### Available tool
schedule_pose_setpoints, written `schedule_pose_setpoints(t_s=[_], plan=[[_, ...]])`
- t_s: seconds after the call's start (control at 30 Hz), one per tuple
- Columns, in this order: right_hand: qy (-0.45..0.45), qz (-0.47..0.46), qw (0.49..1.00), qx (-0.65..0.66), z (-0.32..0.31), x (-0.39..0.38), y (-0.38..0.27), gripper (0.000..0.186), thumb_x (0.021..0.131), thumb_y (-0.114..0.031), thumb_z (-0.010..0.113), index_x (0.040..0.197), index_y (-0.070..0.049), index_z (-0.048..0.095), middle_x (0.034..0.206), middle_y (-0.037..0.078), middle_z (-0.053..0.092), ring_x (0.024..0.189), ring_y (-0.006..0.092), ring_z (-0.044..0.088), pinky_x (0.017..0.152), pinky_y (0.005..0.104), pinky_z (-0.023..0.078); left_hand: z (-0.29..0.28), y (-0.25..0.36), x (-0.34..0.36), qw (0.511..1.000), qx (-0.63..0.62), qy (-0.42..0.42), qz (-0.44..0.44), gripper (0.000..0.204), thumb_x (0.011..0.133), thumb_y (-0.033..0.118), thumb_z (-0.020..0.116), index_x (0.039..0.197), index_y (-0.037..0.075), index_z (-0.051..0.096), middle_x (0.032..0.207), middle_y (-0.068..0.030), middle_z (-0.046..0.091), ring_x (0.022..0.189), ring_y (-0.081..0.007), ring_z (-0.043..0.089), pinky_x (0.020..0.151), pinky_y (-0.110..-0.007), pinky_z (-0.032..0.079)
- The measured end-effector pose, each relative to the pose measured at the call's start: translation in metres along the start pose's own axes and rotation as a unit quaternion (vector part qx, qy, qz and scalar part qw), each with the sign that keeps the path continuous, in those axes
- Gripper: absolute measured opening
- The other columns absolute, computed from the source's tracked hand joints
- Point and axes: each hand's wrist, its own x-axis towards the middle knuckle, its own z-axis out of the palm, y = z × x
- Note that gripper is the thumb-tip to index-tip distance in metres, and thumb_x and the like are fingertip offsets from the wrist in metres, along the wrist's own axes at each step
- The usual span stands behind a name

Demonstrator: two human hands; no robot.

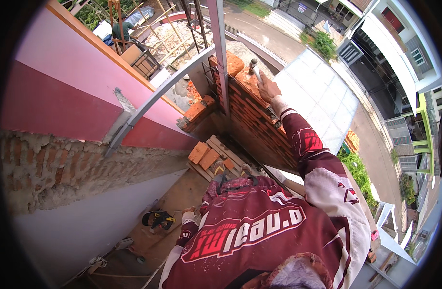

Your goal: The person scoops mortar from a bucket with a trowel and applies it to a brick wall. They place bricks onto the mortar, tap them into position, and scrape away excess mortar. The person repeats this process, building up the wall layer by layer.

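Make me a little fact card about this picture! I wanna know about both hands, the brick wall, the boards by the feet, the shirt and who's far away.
Right hand: gripping a hammer
Hammer spot: at the top of the brick wall; can't tell if it touches
Left hand: low by the person's side; can't tell if it holds anything
Wall colour: orange-red
Boards: loose bricks on them, near the feet
Shirt: maroon and white, long sleeves
Far away: another person, upper left

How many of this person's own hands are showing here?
2: the right hand grips a hammer at the brick wall's top; the left hand, its fingers unclear, is beside the jersey.
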Motion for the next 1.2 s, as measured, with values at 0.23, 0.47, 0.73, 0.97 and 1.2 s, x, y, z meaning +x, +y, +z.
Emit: schedule_pose_setpoints(t_s=[0.23, 0.47, 0.73, 0.97, 1.2], plan=[[0.051, -0.012, 0.997, 0.053, 0.006, -0.029, -0.002, 0.062, 0.099, -0.030, 0.050, 0.155, -0.017, 0.026, 0.116, 0.030, 0.064, 0.100, 0.0454, 0.065, 0.087, 0.0494, 0.049, -0.016, 0.021, 0.046, 0.979, -0.203, 0.004, 0.005, 0.043, 0.086, 0.042, 0.064, 0.098, 0.001, 0.071, 0.082, -0.0122, 0.072, 0.077, -0.0276, 0.067, 0.078, -0.041, 0.053], [-0.078, 0.040, 0.969, 0.233, 0.073, -0.177, -0.030, 0.067, 0.096, -0.019, 0.057, 0.155, -0.016, 0.027, 0.115, 0.024, 0.064, 0.100, 0.0358, 0.066, 0.092, 0.0403, 0.049, -0.062, 0.202, 0.052, 0.948, -0.269, -0.026, 0.170, 0.037, 0.082, 0.036, 0.080, 0.101, 0.005, 0.073, 0.070, -0.0022, 0.066, 0.050, -0.0070, 0.052, 0.047, -0.024, 0.041], [-0.259, 0.225, 0.883, 0.321, 0.170, -0.234, -0.073, 0.081, 0.093, -0.021, 0.054, 0.159, -0.010, 0.008, 0.131, 0.023, 0.052, 0.067, 0.0188, 0.061, 0.058, 0.0334, 0.052, -0.030, 0.350, -0.016, 0.810, -0.399, -0.423, 0.082, 0.051, 0.092, 0.054, 0.064, 0.116, 0.009, 0.061, 0.097, -0.0046, 0.068, 0.078, -0.0145, 0.064, 0.070, -0.028, 0.051], [-0.337, 0.225, 0.908, 0.106, 0.228, -0.312, -0.003, 0.080, 0.093, -0.045, 0.061, 0.156, -0.012, 0.026, 0.119, 0.022, 0.062, 0.115, 0.0376, 0.058, 0.102, 0.0426, 0.043, -0.007, 0.321, 0.064, 0.915, -0.269, -0.277, -0.114, 0.031, 0.094, 0.037, 0.066, 0.099, 0.007, 0.063, 0.072, -0.0068, 0.065, 0.057, -0.0205, 0.066, 0.047, -0.036, 0.054], [-0.381, 0.449, 0.804, 0.081, 0.258, -0.442, 0.103, 0.097, 0.081, -0.063, 0.065, 0.154, -0.009, 0.032, 0.149, 0.035, 0.036, 0.143, 0.0448, 0.032, 0.119, 0.0433, 0.026, 0.058, 0.285, 0.214, 0.966, 0.215, -0.133, -0.057, 0.050, 0.081, 0.033, 0.073, 0.123, 0.007, 0.064, 0.121, -0.0167, 0.068, 0.114, -0.0302, 0.066, 0.094, -0.040, 0.055]])
